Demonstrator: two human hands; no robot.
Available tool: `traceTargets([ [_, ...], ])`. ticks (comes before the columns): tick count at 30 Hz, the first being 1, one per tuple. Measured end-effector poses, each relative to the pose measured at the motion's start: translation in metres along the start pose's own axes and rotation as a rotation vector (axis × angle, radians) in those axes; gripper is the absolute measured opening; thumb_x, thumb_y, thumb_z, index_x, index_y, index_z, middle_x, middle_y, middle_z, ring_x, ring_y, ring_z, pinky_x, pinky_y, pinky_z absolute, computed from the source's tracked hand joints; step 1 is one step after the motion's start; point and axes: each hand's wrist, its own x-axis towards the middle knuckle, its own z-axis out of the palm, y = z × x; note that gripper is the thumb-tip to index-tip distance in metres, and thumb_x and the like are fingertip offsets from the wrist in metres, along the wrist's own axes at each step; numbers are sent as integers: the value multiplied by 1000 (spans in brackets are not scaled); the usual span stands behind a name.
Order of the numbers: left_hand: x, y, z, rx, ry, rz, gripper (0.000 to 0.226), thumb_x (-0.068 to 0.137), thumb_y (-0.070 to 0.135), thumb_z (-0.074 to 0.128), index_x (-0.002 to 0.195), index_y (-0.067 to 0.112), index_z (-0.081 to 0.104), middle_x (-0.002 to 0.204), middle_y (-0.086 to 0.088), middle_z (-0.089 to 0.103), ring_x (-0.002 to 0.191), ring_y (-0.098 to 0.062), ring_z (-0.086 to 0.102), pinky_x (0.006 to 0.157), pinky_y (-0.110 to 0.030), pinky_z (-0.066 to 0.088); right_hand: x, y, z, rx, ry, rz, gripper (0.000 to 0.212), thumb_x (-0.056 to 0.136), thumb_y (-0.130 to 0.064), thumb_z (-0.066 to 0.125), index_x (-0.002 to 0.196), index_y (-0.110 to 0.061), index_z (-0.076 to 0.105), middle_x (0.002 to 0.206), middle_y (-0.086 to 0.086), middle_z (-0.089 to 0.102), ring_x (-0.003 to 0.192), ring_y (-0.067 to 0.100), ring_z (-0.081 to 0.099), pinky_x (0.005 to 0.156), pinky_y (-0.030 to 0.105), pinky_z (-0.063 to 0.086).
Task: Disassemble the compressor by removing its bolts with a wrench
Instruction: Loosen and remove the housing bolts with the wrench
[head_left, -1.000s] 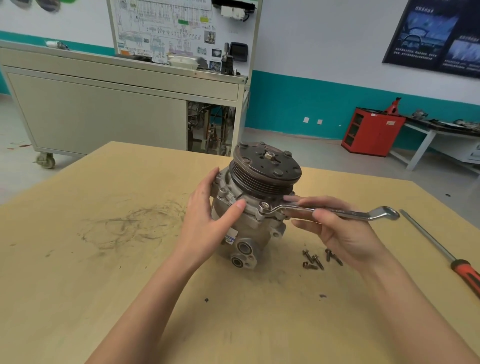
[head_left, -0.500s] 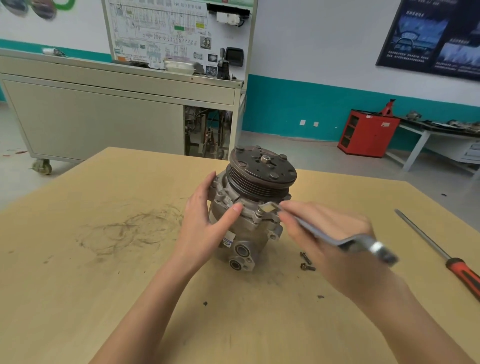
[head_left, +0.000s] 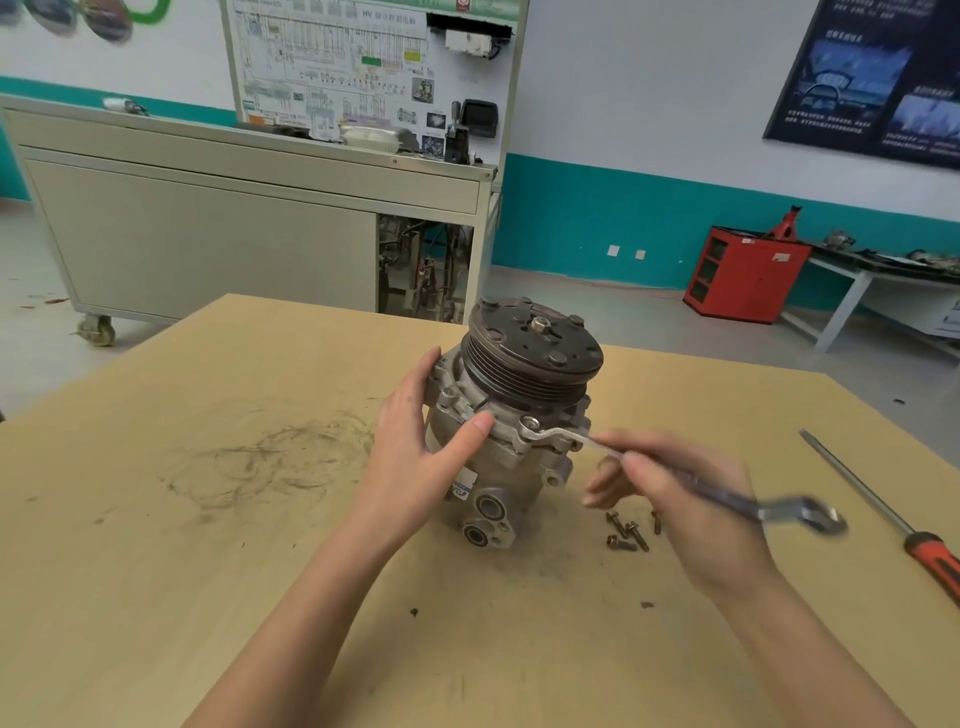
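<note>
A compressor (head_left: 498, 457) stands on end near the middle of the pale wooden counter (head_left: 208, 597), its dark grooved pulley (head_left: 535, 345) facing up. We see the left hand (head_left: 415, 467) pressed against the housing's left side, the grip apart: the fingers lie straight along the casting and the thumb rests on the flange below the pulley. The right hand (head_left: 691, 514) has its grip clamped on the shaft of a wrench (head_left: 779, 514), thumb and fingers pinching it just right of the compressor. The wrench's ring end sits over a bolt (head_left: 530, 422) on the front flange, while its open end points out to the right, blurred and clear of the counter. Several loose bolts (head_left: 626, 532) lie together on the counter between the compressor's base and the right hand. Farther right a long screwdriver (head_left: 857, 486) with a red handle lies flat, well apart from the hands. Dark scuff marks (head_left: 270, 457) ring the counter left of the compressor. Behind it we make out a grey wheeled cabinet (head_left: 208, 234) and a red cabinet (head_left: 743, 275) by the teal-banded wall.
</note>
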Motion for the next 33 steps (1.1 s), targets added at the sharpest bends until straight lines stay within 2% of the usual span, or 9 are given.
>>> traceTargets([
  [2, 0, 0, 1, 0, 4, -2, 80, 77, 56, 56, 148, 34, 27, 148, 12, 39, 137, -5, 34, 115, -39, 32, 17, 11, -12, 283, -47, 219, 35, 82, -1, 46, 90, -17, 77, 74, 10, 71, 64, 24, 69, 59, 27, 55],
  [5, 0, 0, 1, -15, 4, -8, 80, 77, 55, 56, 149, 33, 28, 148, 11, 40, 137, -7, 34, 115, -42, 32, 38, 22, -22, 474, -150, 385, 33, 82, -5, 45, 88, -12, 76, 78, 12, 71, 67, 21, 68, 59, 26, 55],
  [10, 0, 2, 1, -18, 0, -11, 80, 77, 56, 56, 148, 34, 27, 149, 11, 39, 138, -7, 34, 115, -44, 32, 47, 13, -28, 410, -132, 332, 30, 82, -5, 47, 89, -8, 76, 83, 15, 72, 73, 23, 71, 63, 25, 56],
  [13, -1, 1, 0, -5, -2, -5, 80, 77, 57, 55, 149, 34, 27, 148, 12, 39, 137, -7, 34, 114, -43, 32, 39, -18, -23, 109, -31, 127, 28, 87, -10, 49, 91, -15, 76, 79, 13, 73, 70, 26, 71, 62, 25, 56],
  [16, -1, 1, 0, -1, -4, -5, 81, 77, 58, 55, 148, 35, 27, 148, 12, 40, 137, -7, 35, 114, -43, 33, 23, -47, -4, -359, 1, -140, 17, 88, -23, 59, 90, -22, 75, 75, -4, 72, 64, 13, 70, 58, 21, 55],
  [19, 0, 0, 1, -3, -2, -5, 82, 76, 57, 55, 150, 31, 28, 148, 10, 41, 136, -9, 36, 113, -44, 34, 11, -50, 22, -988, 19, -498, 25, 90, -24, 54, 84, -9, 72, 65, -1, 66, 52, 13, 61, 46, 29, 50],
  [22, 0, 0, 1, 8, 0, -3, 83, 76, 57, 56, 150, 31, 28, 147, 10, 42, 135, -9, 37, 113, -43, 34, 2, -43, 47, -1457, 76, -744, 32, 95, -19, 51, 80, -2, 73, 53, 4, 56, 40, 17, 48, 35, 23, 35],
  [29, -1, 0, 1, 7, -2, 3, 83, 76, 55, 56, 150, 29, 29, 146, 8, 43, 135, -9, 37, 113, -42, 33, -12, -31, 80, -1546, 217, -610, 29, 91, -21, 54, 84, -1, 74, 54, -1, 54, 41, 13, 48, 39, 22, 33],
  [33, 0, 0, 1, 1, -1, 8, 82, 77, 55, 56, 150, 29, 28, 147, 9, 42, 136, -8, 36, 114, -41, 33, -13, -32, 76, -1478, 198, -570, 29, 92, -22, 54, 84, -2, 74, 54, 0, 55, 41, 12, 47, 39, 20, 32],
])
